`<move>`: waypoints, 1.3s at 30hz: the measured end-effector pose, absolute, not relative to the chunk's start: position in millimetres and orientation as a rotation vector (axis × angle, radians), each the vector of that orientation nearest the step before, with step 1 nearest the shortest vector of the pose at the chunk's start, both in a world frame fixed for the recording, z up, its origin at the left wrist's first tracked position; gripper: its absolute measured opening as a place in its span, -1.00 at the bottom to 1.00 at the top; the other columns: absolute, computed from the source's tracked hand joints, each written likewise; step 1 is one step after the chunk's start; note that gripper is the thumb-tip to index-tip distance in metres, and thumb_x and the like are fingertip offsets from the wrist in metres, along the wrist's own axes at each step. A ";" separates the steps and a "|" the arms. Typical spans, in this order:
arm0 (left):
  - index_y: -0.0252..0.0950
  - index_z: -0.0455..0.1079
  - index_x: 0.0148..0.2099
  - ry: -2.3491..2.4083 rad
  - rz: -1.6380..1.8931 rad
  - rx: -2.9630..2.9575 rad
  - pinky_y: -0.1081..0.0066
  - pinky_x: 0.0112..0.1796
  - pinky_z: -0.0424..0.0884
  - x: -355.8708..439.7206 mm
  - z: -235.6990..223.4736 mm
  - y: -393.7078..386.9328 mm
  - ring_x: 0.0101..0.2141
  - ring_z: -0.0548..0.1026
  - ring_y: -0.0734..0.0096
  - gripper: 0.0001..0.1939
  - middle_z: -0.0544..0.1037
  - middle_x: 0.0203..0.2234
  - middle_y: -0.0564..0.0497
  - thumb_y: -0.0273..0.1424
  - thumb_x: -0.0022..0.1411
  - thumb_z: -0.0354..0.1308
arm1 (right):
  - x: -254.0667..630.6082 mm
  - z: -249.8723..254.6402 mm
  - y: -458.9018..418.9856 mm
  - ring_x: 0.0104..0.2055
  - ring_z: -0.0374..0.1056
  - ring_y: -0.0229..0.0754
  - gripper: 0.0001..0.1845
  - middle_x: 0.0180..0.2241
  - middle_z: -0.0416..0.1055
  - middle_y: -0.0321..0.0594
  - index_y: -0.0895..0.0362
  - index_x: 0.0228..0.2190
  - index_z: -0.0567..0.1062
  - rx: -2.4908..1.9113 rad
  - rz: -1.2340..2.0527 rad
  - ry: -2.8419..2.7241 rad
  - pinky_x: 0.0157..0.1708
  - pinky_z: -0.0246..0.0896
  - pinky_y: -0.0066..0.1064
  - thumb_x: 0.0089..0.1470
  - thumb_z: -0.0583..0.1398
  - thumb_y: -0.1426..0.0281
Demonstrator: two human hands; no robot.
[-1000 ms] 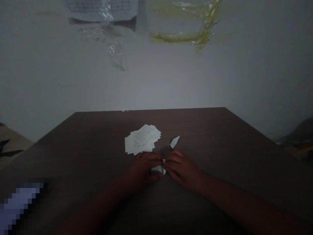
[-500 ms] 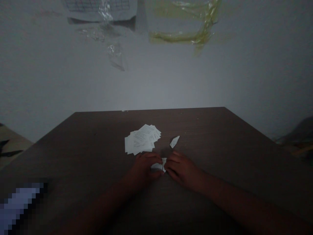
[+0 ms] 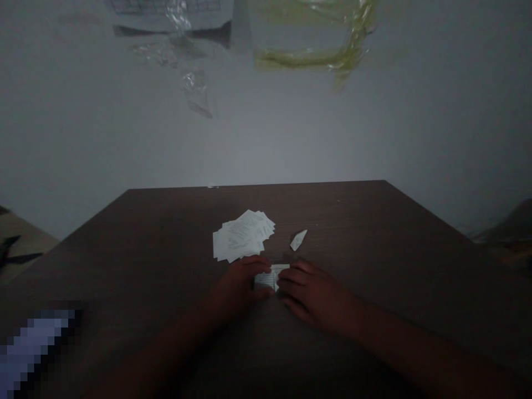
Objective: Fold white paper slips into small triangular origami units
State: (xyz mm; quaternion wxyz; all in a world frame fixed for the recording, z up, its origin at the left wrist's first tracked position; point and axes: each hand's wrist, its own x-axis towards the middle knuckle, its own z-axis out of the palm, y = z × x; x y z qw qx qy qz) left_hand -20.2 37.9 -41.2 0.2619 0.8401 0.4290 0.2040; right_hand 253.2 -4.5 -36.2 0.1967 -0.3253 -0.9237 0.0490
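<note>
Both of my hands rest on a dark wooden table (image 3: pixel 374 233), meeting over a small white slip of paper (image 3: pixel 270 276) with printed lines. My left hand (image 3: pixel 239 282) pinches its left side and my right hand (image 3: pixel 310 288) presses its right side with the fingertips. The slip lies flat against the table, partly covered by my fingers. Just beyond my left hand sits a fanned pile of several similar white slips (image 3: pixel 241 235). A small folded white paper piece (image 3: pixel 298 240) lies alone beyond my right hand.
A pale wall (image 3: pixel 83 127) rises behind the table's far edge. Clear and yellowish plastic sheets (image 3: pixel 316 50) hang on it high up. A blurred-out patch (image 3: pixel 33 346) sits at the lower left. The scene is dim.
The slip between my hands now lies flatter and a little farther from me. Both hands shifted slightly forward with it. The pile and the folded piece have not moved.
</note>
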 end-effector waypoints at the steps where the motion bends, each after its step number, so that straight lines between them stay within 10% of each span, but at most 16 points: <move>1: -0.17 0.69 0.19 1.156 0.555 2.277 -0.10 0.41 0.52 -20.6 -41.1 38.0 0.32 0.65 -0.05 -0.58 0.72 0.29 -0.16 -0.47 0.31 0.54 | 253.4 -36.3 -4.8 0.05 0.57 0.09 -0.87 0.03 0.71 -0.08 0.10 0.01 0.66 -0.919 0.146 -2.594 0.15 0.52 0.01 0.47 0.36 0.39; 39: -0.02 0.68 0.28 1.154 0.541 2.292 -0.10 0.43 0.51 -20.2 -38.2 34.7 0.33 0.63 -0.10 -0.55 0.70 0.33 -0.07 -0.31 0.38 0.54 | 253.7 -30.5 -13.1 0.38 0.44 0.37 -0.46 0.40 0.59 0.03 0.11 0.37 0.61 -1.080 0.236 -2.695 0.34 0.46 0.32 0.52 0.37 0.16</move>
